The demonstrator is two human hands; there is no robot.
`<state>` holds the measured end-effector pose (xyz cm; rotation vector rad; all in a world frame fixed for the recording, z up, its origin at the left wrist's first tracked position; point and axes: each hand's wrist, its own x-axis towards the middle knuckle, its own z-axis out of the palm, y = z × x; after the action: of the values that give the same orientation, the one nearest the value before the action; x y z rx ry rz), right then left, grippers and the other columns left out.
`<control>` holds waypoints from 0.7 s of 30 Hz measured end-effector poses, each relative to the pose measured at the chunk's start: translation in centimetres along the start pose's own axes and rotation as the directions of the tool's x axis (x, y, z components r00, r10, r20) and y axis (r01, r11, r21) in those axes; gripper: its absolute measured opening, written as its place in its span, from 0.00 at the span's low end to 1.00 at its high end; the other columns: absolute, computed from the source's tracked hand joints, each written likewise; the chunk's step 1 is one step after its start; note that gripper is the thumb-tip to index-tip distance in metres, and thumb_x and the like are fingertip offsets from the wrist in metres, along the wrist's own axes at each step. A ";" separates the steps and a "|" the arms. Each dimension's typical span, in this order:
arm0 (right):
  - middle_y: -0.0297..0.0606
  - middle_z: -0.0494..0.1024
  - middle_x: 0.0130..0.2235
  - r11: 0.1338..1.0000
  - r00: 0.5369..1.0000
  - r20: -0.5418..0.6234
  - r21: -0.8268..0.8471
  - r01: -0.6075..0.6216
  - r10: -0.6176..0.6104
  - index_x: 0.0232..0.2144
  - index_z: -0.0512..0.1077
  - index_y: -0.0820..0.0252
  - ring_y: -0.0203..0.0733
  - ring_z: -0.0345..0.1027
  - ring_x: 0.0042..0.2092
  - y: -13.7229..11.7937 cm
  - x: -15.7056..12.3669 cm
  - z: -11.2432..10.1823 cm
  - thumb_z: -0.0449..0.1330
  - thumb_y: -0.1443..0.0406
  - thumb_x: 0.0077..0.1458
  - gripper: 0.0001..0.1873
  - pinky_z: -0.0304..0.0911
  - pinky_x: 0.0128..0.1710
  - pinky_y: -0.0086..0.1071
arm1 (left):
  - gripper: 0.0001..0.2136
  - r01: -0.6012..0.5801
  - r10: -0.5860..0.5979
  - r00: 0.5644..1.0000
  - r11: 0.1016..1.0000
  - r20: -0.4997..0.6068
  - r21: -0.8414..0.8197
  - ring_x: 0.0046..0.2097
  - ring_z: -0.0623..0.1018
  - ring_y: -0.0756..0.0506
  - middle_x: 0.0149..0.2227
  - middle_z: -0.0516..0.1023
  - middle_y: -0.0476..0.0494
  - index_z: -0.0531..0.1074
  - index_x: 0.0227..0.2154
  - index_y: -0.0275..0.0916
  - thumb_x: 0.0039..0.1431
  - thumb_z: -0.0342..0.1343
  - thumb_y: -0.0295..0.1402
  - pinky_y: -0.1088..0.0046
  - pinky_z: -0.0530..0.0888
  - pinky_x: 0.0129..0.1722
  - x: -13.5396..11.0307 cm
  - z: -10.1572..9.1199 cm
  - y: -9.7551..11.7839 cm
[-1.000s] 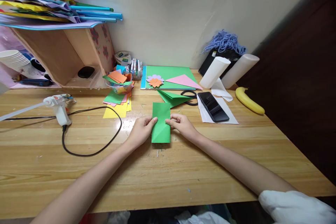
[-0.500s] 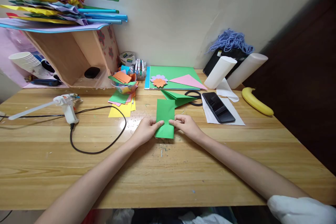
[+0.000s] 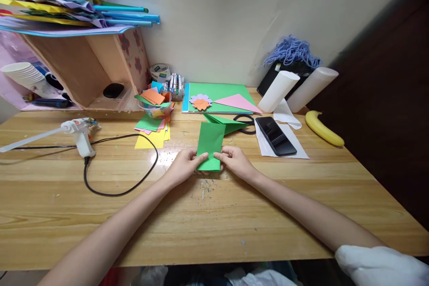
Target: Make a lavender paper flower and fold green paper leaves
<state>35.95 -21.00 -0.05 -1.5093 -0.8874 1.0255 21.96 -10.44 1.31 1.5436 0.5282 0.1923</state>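
Note:
A folded piece of green paper [image 3: 210, 140] is held upright above the middle of the desk. My left hand [image 3: 186, 164] grips its left edge, thumb in front and fingers behind. On the opposite edge, my right hand [image 3: 235, 161] pinches it the same way. Both sets of fingertips are partly hidden behind the sheet. Just beyond it lies another folded green paper [image 3: 231, 124], partly covered by the held one. Scissors with black handles [image 3: 246, 124] rest at its right end, their blades out of sight.
On the left stand a white glue gun [image 3: 78, 136] with a looping black cord and a bowl of paper scraps [image 3: 154, 105]. Paper flowers [image 3: 201, 102] lie on green sheets at the back. A phone [image 3: 276, 136], white paper rolls [image 3: 279, 91] and a banana [image 3: 323, 128] are to the right.
The held green paper has tilted slightly, its top leaning right and its lower edge rising a little. Both hands keep their hold. The whole view has shifted slightly.

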 end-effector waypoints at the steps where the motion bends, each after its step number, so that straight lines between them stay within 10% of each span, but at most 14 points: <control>1: 0.31 0.70 0.17 1.000 1.000 -0.013 0.002 0.006 -0.006 0.20 0.66 0.62 0.33 0.65 0.20 0.0 0.0 0.0 0.61 0.54 0.43 0.17 0.60 0.20 0.26 | 0.15 0.018 -0.017 0.999 0.999 0.031 -0.031 0.24 0.74 0.48 0.24 0.75 0.45 0.69 0.31 0.33 0.51 0.52 0.42 0.75 0.69 0.23 -0.1 0.1 0.1; 21: 0.36 0.76 0.25 0.993 0.988 0.151 0.101 -0.053 0.037 0.32 0.65 0.64 0.37 0.71 0.27 -0.3 -0.3 0.2 0.63 0.60 0.43 0.17 0.67 0.29 0.30 | 0.10 0.006 -0.007 1.000 0.997 -0.015 -0.071 0.22 0.76 0.50 0.20 0.75 0.44 0.66 0.28 0.31 0.54 0.51 0.36 0.78 0.73 0.22 0.2 0.1 0.1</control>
<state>35.64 -21.16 0.26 -1.3841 -0.8922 1.2119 22.16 -10.40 1.38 1.4725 0.5326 0.2159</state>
